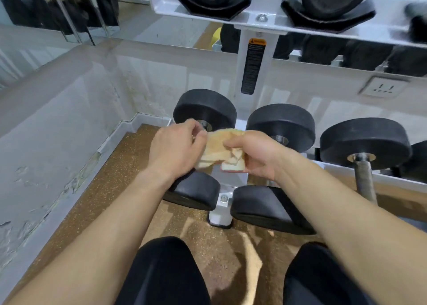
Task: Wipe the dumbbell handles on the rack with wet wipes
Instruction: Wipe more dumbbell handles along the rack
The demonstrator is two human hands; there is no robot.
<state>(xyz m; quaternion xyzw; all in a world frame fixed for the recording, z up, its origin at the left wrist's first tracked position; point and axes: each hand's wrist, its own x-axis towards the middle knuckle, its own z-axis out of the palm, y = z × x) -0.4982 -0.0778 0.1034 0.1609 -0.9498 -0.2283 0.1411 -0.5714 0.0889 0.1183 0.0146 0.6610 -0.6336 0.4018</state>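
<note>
Just above the lowest tier of the rack (pixel 251 110), a crumpled wet wipe (pixel 218 147) is stretched between both hands. It hangs over the handle of the leftmost dumbbell (pixel 205 108), and that handle is almost wholly hidden behind the hands. Only its metal collar (pixel 204 126) shows, so whether the wipe touches the bar cannot be told.

The left grip (pixel 178 147) is clamped on the wipe's left edge, fingers curled in over it. The right grip (pixel 251 154) pinches the wipe's right side between thumb and fingers. A small flat pack (pixel 233 166), white with a reddish edge, sits in the same grip just under the wipe.

Beside the leftmost dumbbell lies a second dumbbell (pixel 282 124), its handle hidden behind the right forearm. Further right lies a third dumbbell (pixel 365 140), whose knurled steel handle (pixel 365 180) is bare and well apart from the hands.

Above, the upper tier (pixel 161 6) carries more black dumbbells in black cradles. On the white upright between the tiers is a black and orange warning label (pixel 253 66).

A wall socket (pixel 381 88) sits on the pale wall behind the rack, to the right. A mirror (pixel 57 9) runs along the top left. The speckled brown floor (pixel 111 189) meets a scuffed wall on the left. The person's knees (pixel 166 270), in black, fill the bottom of the view.
</note>
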